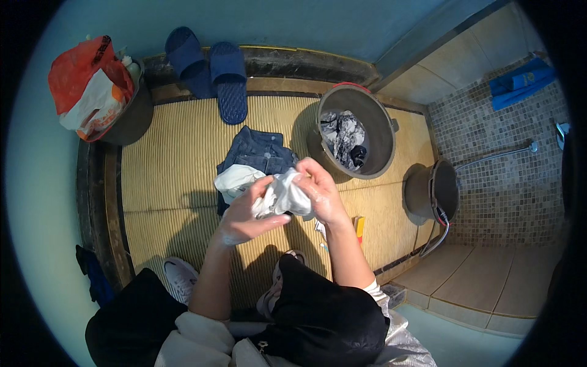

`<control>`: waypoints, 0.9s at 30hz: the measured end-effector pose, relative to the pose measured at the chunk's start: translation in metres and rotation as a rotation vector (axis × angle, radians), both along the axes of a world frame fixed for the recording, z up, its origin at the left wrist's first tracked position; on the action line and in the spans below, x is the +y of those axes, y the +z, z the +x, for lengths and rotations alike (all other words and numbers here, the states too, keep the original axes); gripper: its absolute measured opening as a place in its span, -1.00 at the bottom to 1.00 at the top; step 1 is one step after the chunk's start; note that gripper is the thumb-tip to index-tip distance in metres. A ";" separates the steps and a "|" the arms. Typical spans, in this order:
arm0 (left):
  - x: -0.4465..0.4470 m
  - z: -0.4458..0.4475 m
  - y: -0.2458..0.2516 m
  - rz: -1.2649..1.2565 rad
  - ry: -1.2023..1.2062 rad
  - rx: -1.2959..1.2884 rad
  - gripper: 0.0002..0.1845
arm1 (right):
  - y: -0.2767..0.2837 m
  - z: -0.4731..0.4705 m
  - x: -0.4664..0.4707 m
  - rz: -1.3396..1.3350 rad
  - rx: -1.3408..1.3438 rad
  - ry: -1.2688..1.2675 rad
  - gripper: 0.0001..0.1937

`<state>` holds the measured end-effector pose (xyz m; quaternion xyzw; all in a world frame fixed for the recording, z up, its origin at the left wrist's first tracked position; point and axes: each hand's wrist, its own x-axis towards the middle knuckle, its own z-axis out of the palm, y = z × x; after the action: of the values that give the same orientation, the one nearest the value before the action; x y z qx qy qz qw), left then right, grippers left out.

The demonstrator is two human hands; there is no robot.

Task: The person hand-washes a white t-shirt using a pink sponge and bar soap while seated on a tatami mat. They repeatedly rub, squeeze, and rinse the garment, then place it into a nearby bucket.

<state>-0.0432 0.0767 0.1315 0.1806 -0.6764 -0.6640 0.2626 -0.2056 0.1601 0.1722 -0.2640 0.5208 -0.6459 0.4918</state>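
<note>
Both my hands hold a wet white cloth (pixel 288 195) in front of me, with soap suds on the skin. My left hand (pixel 247 215) has the cloth between its thumb and fingers on the left side. On the right, my right hand (pixel 318 192) pinches the cloth's upper edge. Below them a dark blue denim garment (pixel 259 149) lies on the ribbed yellow floor. Another white cloth piece (pixel 238 179) rests over the denim, left of my hands; whether it joins the held cloth I cannot tell.
A grey bucket (pixel 387 158) with black-and-white patterned fabric (pixel 346 137) in it stands ahead right. Farther right, a smaller bucket (pixel 415 197) has a shower hose (pixel 497 156) running to it. Blue slippers (pixel 231 87) lean at the back wall. A bin (pixel 133 119) with bags (pixel 87 78) stands left.
</note>
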 end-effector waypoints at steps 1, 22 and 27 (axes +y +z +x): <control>0.001 -0.008 0.015 -0.217 0.047 -0.059 -0.45 | 0.002 0.002 -0.001 -0.004 0.010 0.039 -0.88; -0.034 0.016 -0.009 0.804 0.367 0.095 -0.58 | -0.055 -0.040 0.024 -0.106 -0.426 -0.135 -0.78; -0.033 0.015 -0.013 0.945 0.318 0.200 -0.55 | -0.058 -0.039 0.026 -0.195 -0.534 -0.121 -0.74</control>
<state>-0.0286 0.0435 0.1188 0.3160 -0.2377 -0.8633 0.3137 -0.2447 0.1858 0.1140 -0.0990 0.3231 -0.7676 0.5447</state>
